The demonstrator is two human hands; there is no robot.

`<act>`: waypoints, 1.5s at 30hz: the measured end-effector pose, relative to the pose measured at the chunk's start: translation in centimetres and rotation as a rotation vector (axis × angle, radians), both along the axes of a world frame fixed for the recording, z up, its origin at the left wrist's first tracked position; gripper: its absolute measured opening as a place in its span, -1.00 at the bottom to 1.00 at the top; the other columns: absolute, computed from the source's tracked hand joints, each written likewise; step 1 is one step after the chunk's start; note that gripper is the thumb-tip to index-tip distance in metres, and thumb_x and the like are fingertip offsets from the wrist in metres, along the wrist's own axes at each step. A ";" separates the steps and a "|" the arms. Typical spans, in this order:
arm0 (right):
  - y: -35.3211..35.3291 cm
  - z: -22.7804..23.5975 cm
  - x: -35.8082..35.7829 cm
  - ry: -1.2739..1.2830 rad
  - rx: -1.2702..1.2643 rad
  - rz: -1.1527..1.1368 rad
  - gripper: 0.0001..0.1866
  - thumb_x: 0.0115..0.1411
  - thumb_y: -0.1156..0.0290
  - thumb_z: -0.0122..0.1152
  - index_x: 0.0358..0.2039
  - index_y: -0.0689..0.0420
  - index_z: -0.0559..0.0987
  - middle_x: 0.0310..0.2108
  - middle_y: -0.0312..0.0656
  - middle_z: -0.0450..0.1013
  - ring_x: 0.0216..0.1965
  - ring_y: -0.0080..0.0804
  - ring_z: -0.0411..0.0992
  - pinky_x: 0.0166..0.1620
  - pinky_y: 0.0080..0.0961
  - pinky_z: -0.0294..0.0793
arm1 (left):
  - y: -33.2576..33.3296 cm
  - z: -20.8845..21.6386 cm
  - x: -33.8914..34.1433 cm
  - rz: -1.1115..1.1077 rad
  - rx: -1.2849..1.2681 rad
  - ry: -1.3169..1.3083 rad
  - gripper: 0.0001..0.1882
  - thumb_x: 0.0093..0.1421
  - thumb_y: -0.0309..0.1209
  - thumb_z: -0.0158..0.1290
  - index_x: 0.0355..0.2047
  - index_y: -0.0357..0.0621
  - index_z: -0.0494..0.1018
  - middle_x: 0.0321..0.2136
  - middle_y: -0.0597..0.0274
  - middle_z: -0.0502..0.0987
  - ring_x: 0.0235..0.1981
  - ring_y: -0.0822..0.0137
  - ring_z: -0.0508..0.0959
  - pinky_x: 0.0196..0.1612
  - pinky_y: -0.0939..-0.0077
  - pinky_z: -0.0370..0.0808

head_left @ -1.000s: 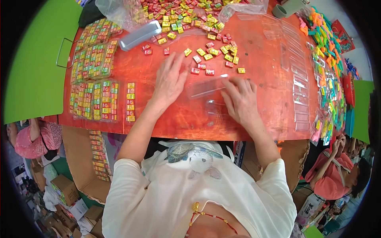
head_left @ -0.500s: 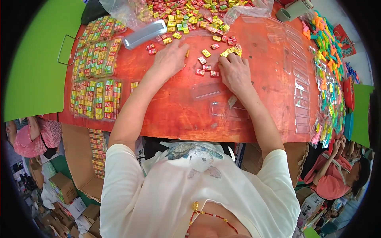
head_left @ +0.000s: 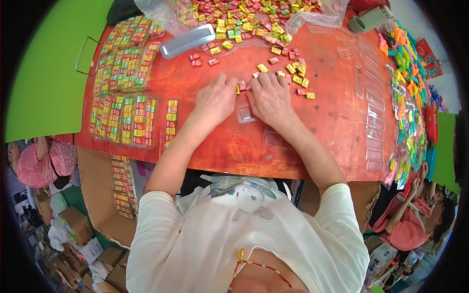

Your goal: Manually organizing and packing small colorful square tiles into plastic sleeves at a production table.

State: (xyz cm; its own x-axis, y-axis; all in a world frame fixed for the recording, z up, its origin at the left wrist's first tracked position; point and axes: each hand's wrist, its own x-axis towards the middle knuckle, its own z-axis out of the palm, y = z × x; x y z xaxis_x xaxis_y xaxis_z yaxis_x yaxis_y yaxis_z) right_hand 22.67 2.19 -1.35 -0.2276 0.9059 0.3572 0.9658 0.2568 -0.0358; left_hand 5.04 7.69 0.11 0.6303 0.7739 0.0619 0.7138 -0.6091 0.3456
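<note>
Both my hands are close together over the middle of the red table [head_left: 195, 151]. My left hand [head_left: 216, 99] has its fingers bent and pressed against a small yellow box [head_left: 238, 90], with a small red box [head_left: 241, 85] beside it. My right hand [head_left: 271, 100] curls over the same row from the other side; its fingertips hide what they grip. Under and between the hands is a clear plastic tray [head_left: 245, 114]. Loose yellow and red boxes [head_left: 296, 71] lie just beyond my right hand.
A large heap of small boxes [head_left: 244, 19] lies at the far side beside a grey metal tray [head_left: 188, 42]. Filled clear packs [head_left: 122, 68] cover the left. One filled strip [head_left: 171, 121] lies apart. Empty clear trays [head_left: 375, 127] and colourful plastic pieces [head_left: 408, 63] are at the right.
Both hands have come closer together; the left moved right and nearer, the right moved left. Several loose boxes by the right hand are now uncovered, and the filled strip at left shows fully.
</note>
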 end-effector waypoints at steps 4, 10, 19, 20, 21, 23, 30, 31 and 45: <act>0.6 0.3 0.5 0.172 0.034 -0.065 -0.80 0.14 0.27 0.29 -0.31 0.09 0.56 -0.33 -0.19 0.42 -0.24 -0.22 0.44 -0.14 -0.24 0.29 | -0.3 0.3 0.0 0.037 -0.027 -0.001 -0.62 0.18 -0.32 0.17 -0.02 -0.08 0.39 -0.19 0.03 0.42 -0.20 -0.08 0.59 -0.26 0.02 0.58; 2.6 0.4 1.8 0.138 0.004 -0.194 -0.82 0.16 0.25 0.27 -0.34 0.08 0.58 -0.35 -0.18 0.44 -0.27 -0.21 0.47 -0.17 -0.21 0.30 | 0.2 0.1 1.3 0.044 -0.030 0.006 -0.62 0.17 -0.29 0.19 -0.02 -0.01 0.40 -0.16 0.02 0.38 -0.22 -0.08 0.60 -0.27 0.03 0.58; 3.5 -0.2 1.6 0.151 0.017 -0.155 -0.86 0.20 0.28 0.23 -0.30 0.04 0.62 -0.39 -0.22 0.46 -0.27 -0.22 0.49 -0.14 -0.19 0.34 | 0.7 -1.0 0.6 0.068 0.051 -0.091 -0.70 0.19 -0.26 0.18 -0.09 -0.01 0.45 -0.24 0.02 0.38 -0.25 -0.05 0.60 -0.33 0.01 0.58; 3.9 -0.1 2.1 0.129 0.085 -0.157 -0.86 0.21 0.28 0.23 -0.31 0.04 0.61 -0.38 -0.22 0.47 -0.27 -0.22 0.49 -0.14 -0.19 0.33 | 0.6 -0.9 0.9 0.086 0.068 -0.087 -0.69 0.20 -0.23 0.17 -0.10 -0.02 0.45 -0.25 0.01 0.38 -0.27 -0.06 0.61 -0.33 0.01 0.58; 4.1 -0.3 2.6 0.127 0.084 -0.160 -0.86 0.21 0.28 0.23 -0.31 0.04 0.61 -0.38 -0.22 0.47 -0.27 -0.22 0.49 -0.14 -0.19 0.33 | 0.5 -0.7 1.4 0.097 0.084 -0.086 -0.68 0.20 -0.19 0.16 -0.10 -0.02 0.45 -0.25 0.01 0.38 -0.28 -0.06 0.61 -0.34 0.01 0.58; 4.4 -0.8 3.3 0.033 0.044 -0.159 -0.87 0.21 0.29 0.23 -0.32 0.05 0.61 -0.38 -0.22 0.48 -0.26 -0.22 0.49 -0.14 -0.20 0.34 | 0.4 -1.0 2.4 0.087 0.108 -0.060 -0.68 0.21 -0.18 0.15 -0.11 -0.03 0.46 -0.26 0.00 0.38 -0.29 -0.06 0.61 -0.35 0.02 0.58; 2.9 -1.7 0.9 0.049 -0.003 -0.067 -0.90 0.08 0.41 0.16 -0.39 0.08 0.60 -0.41 -0.19 0.45 -0.31 -0.23 0.49 -0.20 -0.24 0.31 | 1.3 -1.6 2.6 0.060 0.174 -0.040 -0.75 0.22 -0.25 0.11 -0.15 -0.06 0.48 -0.27 -0.03 0.39 -0.31 -0.05 0.61 -0.39 0.05 0.58; 2.6 -1.4 0.7 0.126 -0.019 -0.059 -0.90 0.09 0.41 0.18 -0.37 0.09 0.60 -0.41 -0.17 0.45 -0.31 -0.22 0.49 -0.18 -0.23 0.31 | 1.4 -1.8 2.4 0.050 0.186 -0.052 -0.75 0.22 -0.25 0.10 -0.15 -0.07 0.48 -0.28 -0.02 0.39 -0.33 -0.07 0.61 -0.38 0.06 0.58; 1.9 -0.6 3.1 0.111 -0.061 -0.209 -0.87 0.15 0.33 0.25 -0.34 0.08 0.55 -0.36 -0.17 0.47 -0.26 -0.19 0.49 -0.15 -0.20 0.33 | -1.7 -0.4 1.2 0.110 0.256 -0.096 -0.48 0.11 -0.16 0.23 0.02 -0.13 0.40 -0.22 0.01 0.38 -0.28 0.01 0.52 -0.32 0.11 0.45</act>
